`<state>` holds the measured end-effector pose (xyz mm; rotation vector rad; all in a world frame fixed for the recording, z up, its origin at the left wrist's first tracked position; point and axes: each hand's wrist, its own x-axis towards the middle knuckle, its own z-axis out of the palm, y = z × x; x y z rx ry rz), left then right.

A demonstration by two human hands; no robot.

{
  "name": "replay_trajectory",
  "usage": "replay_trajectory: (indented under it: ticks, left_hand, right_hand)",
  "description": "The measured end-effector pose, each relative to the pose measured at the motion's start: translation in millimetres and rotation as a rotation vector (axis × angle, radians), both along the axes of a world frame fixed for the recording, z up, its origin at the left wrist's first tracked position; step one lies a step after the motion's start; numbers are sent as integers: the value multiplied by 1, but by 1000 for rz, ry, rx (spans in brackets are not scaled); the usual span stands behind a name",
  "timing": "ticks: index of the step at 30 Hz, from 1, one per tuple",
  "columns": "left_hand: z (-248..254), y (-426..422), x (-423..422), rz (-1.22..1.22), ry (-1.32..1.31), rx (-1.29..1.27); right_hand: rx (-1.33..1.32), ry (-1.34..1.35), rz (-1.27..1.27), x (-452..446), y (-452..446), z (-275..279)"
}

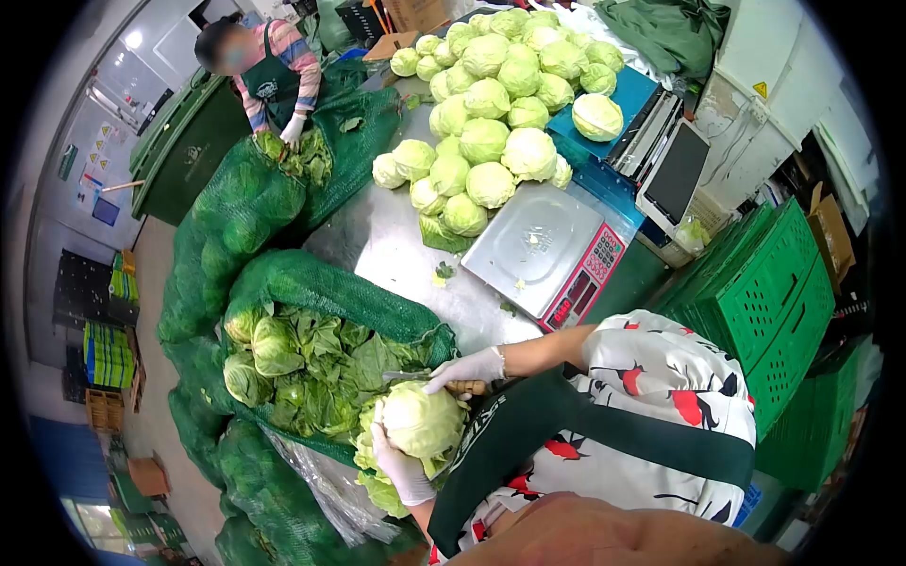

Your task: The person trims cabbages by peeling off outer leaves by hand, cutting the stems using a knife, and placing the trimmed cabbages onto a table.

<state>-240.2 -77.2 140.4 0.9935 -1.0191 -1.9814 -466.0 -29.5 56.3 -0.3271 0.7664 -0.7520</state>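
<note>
My left hand (402,466), in a white glove, grips a pale green cabbage (422,421) from below, with loose outer leaves hanging around it. My gloved right hand (465,369) is closed on a knife with a wooden handle (469,388). The knife's blade (404,375) lies along the upper edge of the cabbage; whether it touches is unclear. Beside my hands, a green mesh sack (359,300) lies open, holding whole cabbages (276,346) and loose green leaves (330,382).
A digital scale (533,247) sits on the metal table (382,247), beside a large pile of cabbages (484,99). Full mesh sacks (215,231) line the table's far side. Green crates (755,311) stand behind me. A co-worker (274,75) handles leaves at another sack.
</note>
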Motion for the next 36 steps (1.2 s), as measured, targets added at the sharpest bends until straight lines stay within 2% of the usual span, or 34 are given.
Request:
replay_trajectory:
  ticks: [3,5,6,8,9,10,12,15,17,19,21,22,23,26,29,33,36]
  left_hand:
    - [0,-9,-11,-8,54,-52]
    - [-17,-23,-3,31,85,-36]
    - [-16,-27,3,-2,52,-52]
    - [-14,-29,10,62,-214,-215]
    - [-8,-24,10,142,-379,-307]
    - [-16,-25,16,179,-433,-373]
    - [-37,-34,39,249,-534,-508]
    - [-43,-36,56,281,-513,-411]
    - [-41,-35,53,275,-542,-399]
    - [-46,-37,51,242,-588,-442]
    - [-46,-37,45,220,-599,-483]
    - [-45,-37,42,207,-605,-503]
    - [-47,-38,41,206,-611,-502]
    - [-53,-42,41,193,-640,-513]
    - [-54,-41,41,160,-691,-539]
    - [-59,-38,44,121,-762,-600]
    - [-62,-33,47,89,-820,-640]
  right_hand:
    - [-24,-23,-124,-30,18,12]
    - [32,-36,-240,-50,19,-22]
    - [-51,-269,-115,-84,18,-59]
    - [-75,-235,-335,-129,20,-81]
    - [-15,-103,-621,-137,24,-50]
    - [28,75,-882,-145,28,-17]
    - [-41,243,-1080,-191,36,53]
    - [-273,485,-1074,-277,53,80]
    - [-167,654,-1128,-328,55,88]
    - [-230,837,-1296,-367,47,97]
    - [-198,903,-1436,-390,42,111]
    - [-216,792,-1448,-398,41,119]
    - [-209,790,-1466,-402,41,125]
    - [-239,938,-1490,-423,28,117]
    - [-155,1029,-1455,-441,23,99]
    - [-113,1029,-1410,-460,29,82]
    - [-74,1141,-1388,-465,33,78]
